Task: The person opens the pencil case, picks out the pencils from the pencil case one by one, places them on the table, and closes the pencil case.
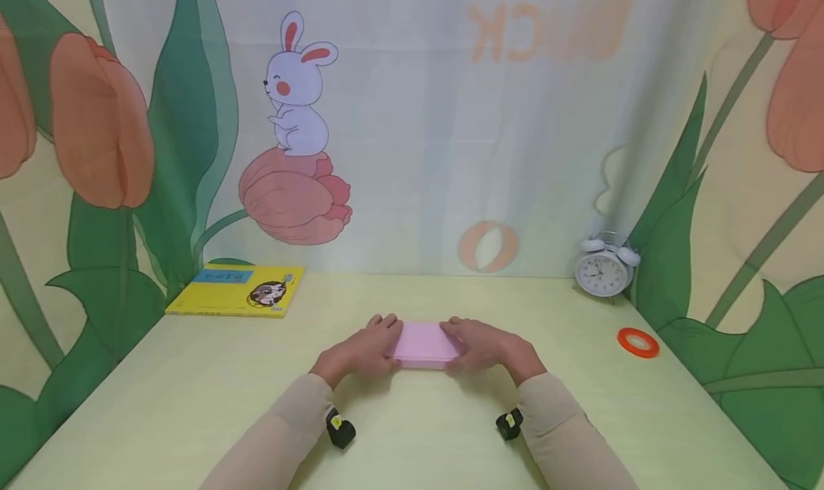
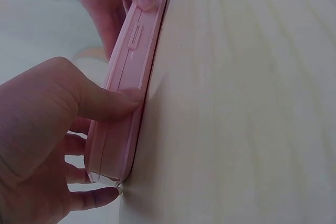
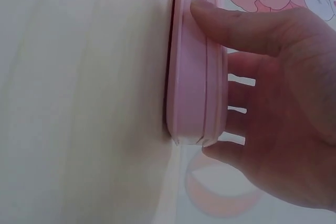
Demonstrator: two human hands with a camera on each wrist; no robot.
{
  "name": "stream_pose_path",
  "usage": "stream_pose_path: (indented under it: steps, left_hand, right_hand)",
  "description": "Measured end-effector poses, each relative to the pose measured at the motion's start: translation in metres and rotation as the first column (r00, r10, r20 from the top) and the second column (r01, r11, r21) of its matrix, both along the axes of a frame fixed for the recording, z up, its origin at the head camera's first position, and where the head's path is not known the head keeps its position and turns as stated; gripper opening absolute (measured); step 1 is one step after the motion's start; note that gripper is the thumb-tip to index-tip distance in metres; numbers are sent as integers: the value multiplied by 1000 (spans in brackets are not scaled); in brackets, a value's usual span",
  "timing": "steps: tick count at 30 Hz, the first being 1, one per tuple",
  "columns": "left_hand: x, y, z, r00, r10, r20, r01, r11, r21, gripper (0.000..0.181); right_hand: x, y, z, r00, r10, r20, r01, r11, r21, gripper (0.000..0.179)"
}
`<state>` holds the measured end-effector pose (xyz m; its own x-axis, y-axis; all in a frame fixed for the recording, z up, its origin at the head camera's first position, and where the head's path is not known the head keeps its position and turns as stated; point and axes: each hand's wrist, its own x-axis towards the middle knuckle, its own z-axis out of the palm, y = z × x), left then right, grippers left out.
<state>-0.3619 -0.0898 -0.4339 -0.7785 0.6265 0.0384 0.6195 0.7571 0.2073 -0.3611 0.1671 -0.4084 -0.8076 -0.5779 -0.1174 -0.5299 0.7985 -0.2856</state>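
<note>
A flat pink plastic case (image 1: 425, 344) with rounded corners lies in the middle of the table, its lid down. My left hand (image 1: 371, 348) grips its left end, thumb on the front side and fingers around the end and top. At the other end my right hand (image 1: 479, 345) holds it the same way. The left wrist view shows the front side of the pink case (image 2: 134, 66), with a small clasp and a seam along it. In the right wrist view, the right thumb (image 3: 231, 24) presses on that front side near the clasp.
A yellow book (image 1: 238, 290) lies at the back left of the table (image 1: 412, 433). A white alarm clock (image 1: 602, 270) stands at the back right, with an orange ring (image 1: 638, 343) in front of it. Printed curtains (image 1: 412, 118) hang behind and at both sides.
</note>
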Motion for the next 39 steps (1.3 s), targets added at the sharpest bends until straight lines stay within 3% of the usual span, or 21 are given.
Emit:
stream_pose_path:
  steps: [5,8,13,17,23,28,31,36,39]
  left_hand:
    - [-4,2,-2,1000,-10,0,10,1000,15,57]
    - [-4,1,-4,1000,-11,8,11,1000,16,60]
    - [-5,1,-6,1000,-14,1,14,999,38,68]
    - [-6,-4,-7,997,6,75,-16,991,131,76]
    - [-12,-19,-6,972,32,234,-102,950,295,89]
    - [-16,-37,-2,929,63,365,-215,895,391,103]
    - [-20,-42,-3,912,91,401,-268,871,412,116]
    - [-22,-43,-11,903,113,414,-294,866,405,126]
    - [-21,-42,-9,899,111,425,-301,859,413,126]
  right_hand:
    - [-2,4,0,1000,19,7,-19,999,-45,78]
    - [-2,6,0,999,44,20,-43,997,-62,78]
    - [-4,12,0,999,23,32,-22,998,-54,76]
    - [-6,18,1,998,31,46,-27,997,-71,74]
    - [-13,25,7,998,26,57,-18,990,-137,77]
    - [-17,28,8,997,32,77,-14,975,-220,78]
    - [-17,31,8,997,16,78,8,953,-303,75]
    - [-17,37,2,991,-67,116,107,913,-393,76]
    - [-18,40,-1,986,-140,95,168,881,-442,73]
